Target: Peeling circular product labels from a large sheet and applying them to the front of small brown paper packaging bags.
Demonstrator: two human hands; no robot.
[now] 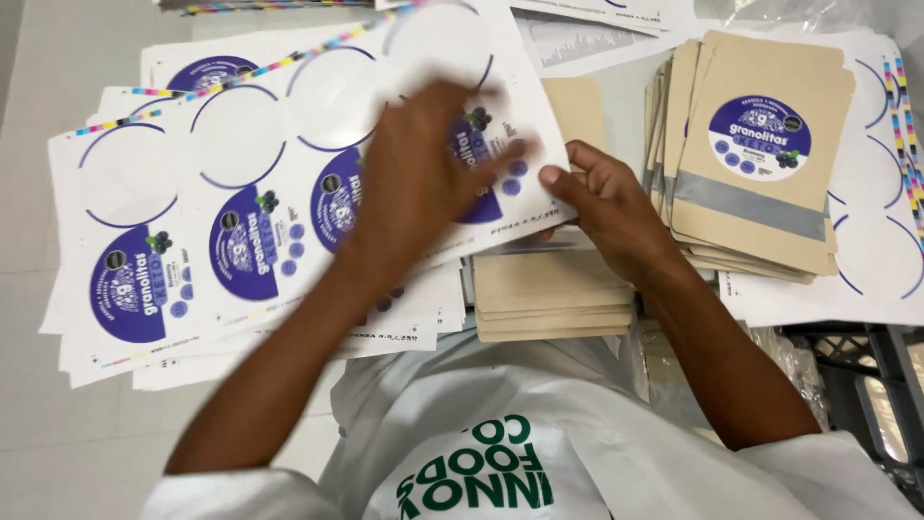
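Your left hand (419, 183) lies blurred over the top sticker sheet (289, 193), fingers spread on a round purple label (481, 178), likely picking at its edge. Your right hand (602, 207) pinches the sheet's corner, thumb on top, steadying it above a stack of blank kraft pouches (551, 299). Finished labelled pouches (756, 164) sit stacked to the right. The blur hides whether the left fingers actually grip anything.

Left hand (423, 178), blurred, lies over a sticker sheet (289, 183) of round purple labels. Right hand (602, 202) pinches the sheet's edge above a stack of tan pouches (549, 294). Labelled pouches (760, 154) are piled at right.
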